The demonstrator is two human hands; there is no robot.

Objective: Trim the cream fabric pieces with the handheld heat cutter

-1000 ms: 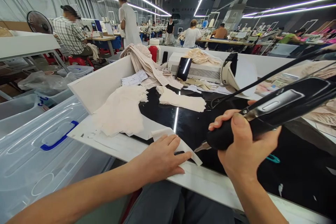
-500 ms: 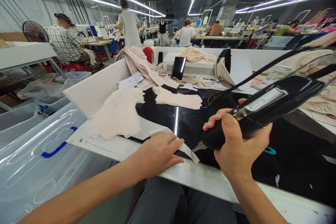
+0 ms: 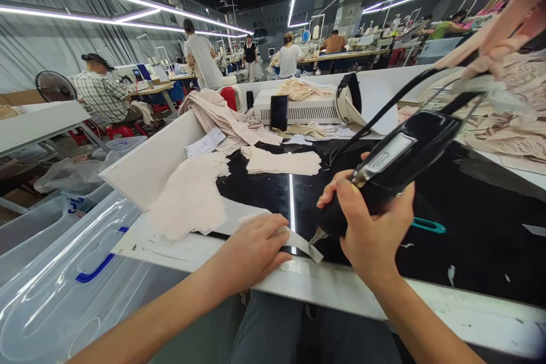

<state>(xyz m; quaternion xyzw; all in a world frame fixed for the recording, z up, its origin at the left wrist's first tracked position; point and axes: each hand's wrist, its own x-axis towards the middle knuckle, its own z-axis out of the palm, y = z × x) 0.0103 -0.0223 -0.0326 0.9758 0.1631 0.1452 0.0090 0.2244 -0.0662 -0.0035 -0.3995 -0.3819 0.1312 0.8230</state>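
Note:
My left hand [image 3: 256,247] lies flat over a narrow pale strip [image 3: 302,243] near the table's front edge, fingers stretched and thumb apart. The strip's free end sticks out to the right, slightly folded. My right hand [image 3: 377,239] is wrapped round a black corded handheld tool [image 3: 394,162] with a silver plate on its side. The tool's small metal tip [image 3: 318,235] points down and left, close to the strip's end; whether they touch I cannot tell. Left of my left hand lies a stack of pale fabric pieces [image 3: 187,199].
A second fabric stack [image 3: 284,161] lies on the glossy black surface [image 3: 478,222], with a teal looped object [image 3: 429,226] at right. Behind are a phone [image 3: 279,112] and white vented box [image 3: 311,108]. Clear plastic bins [image 3: 51,296] stand at left. The tool's cord [image 3: 379,119] arcs overhead.
The camera view has shifted a little. My right hand and the black tool appear slightly further left, with the tip still by the strip's end. My left hand stays on the strip.

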